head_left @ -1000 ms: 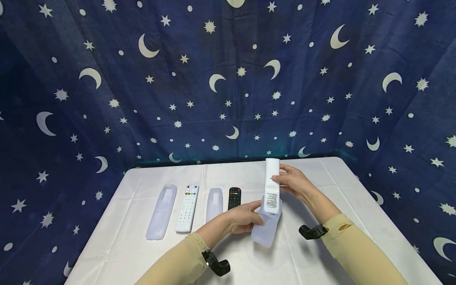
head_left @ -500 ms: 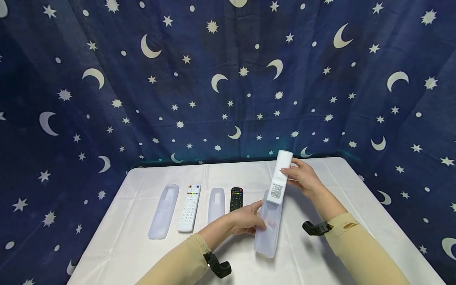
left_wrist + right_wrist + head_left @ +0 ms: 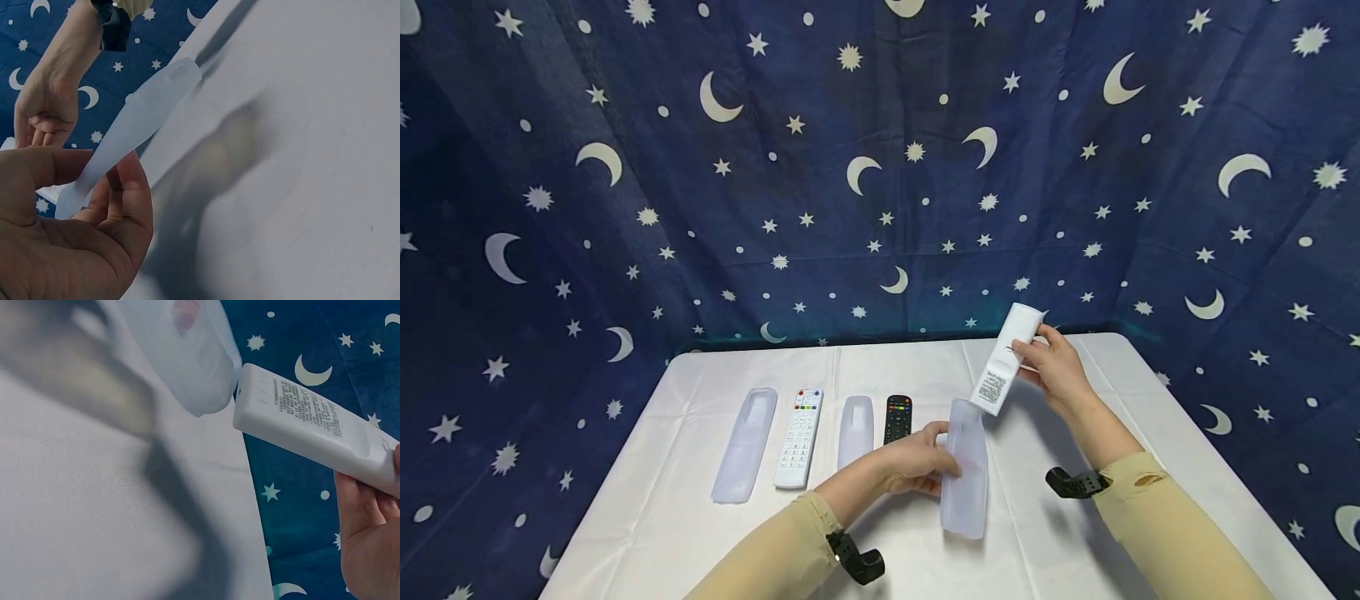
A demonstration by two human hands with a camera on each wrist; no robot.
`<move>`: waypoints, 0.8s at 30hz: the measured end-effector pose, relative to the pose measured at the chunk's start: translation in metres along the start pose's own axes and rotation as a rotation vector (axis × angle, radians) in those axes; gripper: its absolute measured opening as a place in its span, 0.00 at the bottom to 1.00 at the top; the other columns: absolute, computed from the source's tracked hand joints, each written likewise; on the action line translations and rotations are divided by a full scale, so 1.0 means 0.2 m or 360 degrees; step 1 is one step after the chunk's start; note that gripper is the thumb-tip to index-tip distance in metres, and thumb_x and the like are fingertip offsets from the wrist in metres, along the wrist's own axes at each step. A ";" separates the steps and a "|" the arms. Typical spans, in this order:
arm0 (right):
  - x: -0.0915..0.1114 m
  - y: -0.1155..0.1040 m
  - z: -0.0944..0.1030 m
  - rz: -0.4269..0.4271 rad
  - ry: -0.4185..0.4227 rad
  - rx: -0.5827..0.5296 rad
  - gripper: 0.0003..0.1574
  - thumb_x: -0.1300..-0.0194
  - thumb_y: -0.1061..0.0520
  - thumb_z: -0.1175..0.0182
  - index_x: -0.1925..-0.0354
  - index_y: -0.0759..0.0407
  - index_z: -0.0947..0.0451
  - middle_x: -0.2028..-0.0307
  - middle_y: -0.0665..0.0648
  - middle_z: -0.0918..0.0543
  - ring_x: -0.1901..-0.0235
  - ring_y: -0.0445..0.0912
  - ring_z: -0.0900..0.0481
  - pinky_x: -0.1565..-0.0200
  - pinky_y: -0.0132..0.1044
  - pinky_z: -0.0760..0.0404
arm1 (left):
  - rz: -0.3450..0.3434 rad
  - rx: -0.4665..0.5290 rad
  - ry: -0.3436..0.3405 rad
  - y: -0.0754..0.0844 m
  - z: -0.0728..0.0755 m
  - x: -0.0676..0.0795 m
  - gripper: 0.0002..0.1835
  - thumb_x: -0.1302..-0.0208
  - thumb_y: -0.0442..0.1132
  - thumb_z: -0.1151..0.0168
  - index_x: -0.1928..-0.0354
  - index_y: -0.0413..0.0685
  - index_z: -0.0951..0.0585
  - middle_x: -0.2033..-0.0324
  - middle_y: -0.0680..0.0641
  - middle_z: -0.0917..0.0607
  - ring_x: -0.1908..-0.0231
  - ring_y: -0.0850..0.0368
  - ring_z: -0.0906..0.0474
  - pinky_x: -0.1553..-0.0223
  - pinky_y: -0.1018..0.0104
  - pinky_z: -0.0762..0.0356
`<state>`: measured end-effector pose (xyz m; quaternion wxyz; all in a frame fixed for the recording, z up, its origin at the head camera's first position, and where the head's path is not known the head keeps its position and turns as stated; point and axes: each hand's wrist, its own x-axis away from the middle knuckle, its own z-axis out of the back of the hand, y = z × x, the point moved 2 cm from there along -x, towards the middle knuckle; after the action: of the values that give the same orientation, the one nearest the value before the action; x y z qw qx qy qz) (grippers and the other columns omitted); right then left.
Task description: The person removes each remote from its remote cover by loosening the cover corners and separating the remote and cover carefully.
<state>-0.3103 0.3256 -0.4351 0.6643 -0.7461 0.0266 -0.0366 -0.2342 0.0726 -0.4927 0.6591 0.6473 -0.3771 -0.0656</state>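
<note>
My left hand (image 3: 917,460) pinches a translucent bluish silicone remote cover (image 3: 964,479) between thumb and fingers, held above the table. In the left wrist view the cover (image 3: 140,119) slants up from the left fingertips. My right hand (image 3: 1054,367) grips a white remote control (image 3: 1009,358) near its upper end, its printed back facing up. The lower end of the remote (image 3: 300,419) sits just beside the cover's upper end, outside it. Fingers (image 3: 185,314) of the left hand show faintly through the cover in the right wrist view.
On the white table (image 3: 647,533), left of the hands, lie an empty translucent cover (image 3: 745,446), a white remote (image 3: 798,437), a shorter cover (image 3: 854,429) and a black remote (image 3: 897,417), partly hidden by the left hand. A dark blue star-patterned curtain (image 3: 820,208) hangs behind.
The white remote has slid out of the cover's top, moving up and to the right with my right hand. The left hand has stayed nearly in place, turning the cover a little more upright.
</note>
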 end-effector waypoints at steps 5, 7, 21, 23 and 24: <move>0.00 -0.01 0.00 0.0072 -0.0012 0.0101 0.27 0.25 0.58 0.40 0.35 0.61 0.38 0.61 0.43 0.16 0.62 0.38 0.16 0.58 0.31 0.16 | -0.0002 -0.0013 0.0076 0.02 0.01 0.00 0.40 0.38 0.30 0.37 0.25 0.49 0.41 0.54 0.40 0.19 0.58 0.46 0.15 0.62 0.52 0.14; 0.01 -0.01 0.00 0.0093 -0.0007 0.0177 0.29 0.24 0.58 0.40 0.33 0.63 0.40 0.59 0.44 0.16 0.61 0.38 0.17 0.57 0.31 0.16 | -0.0017 -0.0024 0.0100 0.02 0.01 0.00 0.40 0.38 0.31 0.37 0.25 0.48 0.40 0.54 0.41 0.18 0.59 0.47 0.15 0.64 0.53 0.14; 0.06 -0.03 0.01 0.0158 -0.0113 0.0587 0.38 0.24 0.55 0.40 0.25 0.68 0.42 0.33 0.72 0.28 0.45 0.41 0.24 0.38 0.44 0.24 | -0.0096 -0.0079 0.0238 0.07 0.04 -0.04 0.42 0.38 0.29 0.36 0.24 0.45 0.43 0.55 0.41 0.18 0.62 0.49 0.16 0.71 0.60 0.16; 0.07 -0.03 0.01 0.0165 -0.0128 0.0643 0.38 0.24 0.55 0.40 0.25 0.68 0.40 0.33 0.71 0.27 0.40 0.47 0.25 0.34 0.51 0.30 | -0.0099 -0.0066 0.0270 0.08 0.04 -0.05 0.42 0.38 0.29 0.36 0.24 0.44 0.43 0.55 0.41 0.18 0.62 0.49 0.15 0.71 0.60 0.16; 0.07 -0.02 0.01 0.0165 -0.0136 0.0663 0.38 0.25 0.55 0.39 0.25 0.68 0.40 0.34 0.72 0.27 0.38 0.51 0.27 0.32 0.53 0.32 | -0.0099 -0.0062 0.0283 0.08 0.04 -0.06 0.41 0.37 0.29 0.37 0.24 0.44 0.43 0.56 0.41 0.18 0.62 0.49 0.15 0.71 0.60 0.15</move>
<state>-0.2952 0.3276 -0.4303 0.8056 -0.5913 0.0285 0.0247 -0.2534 0.0755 -0.4840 0.7002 0.6490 -0.2955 -0.0356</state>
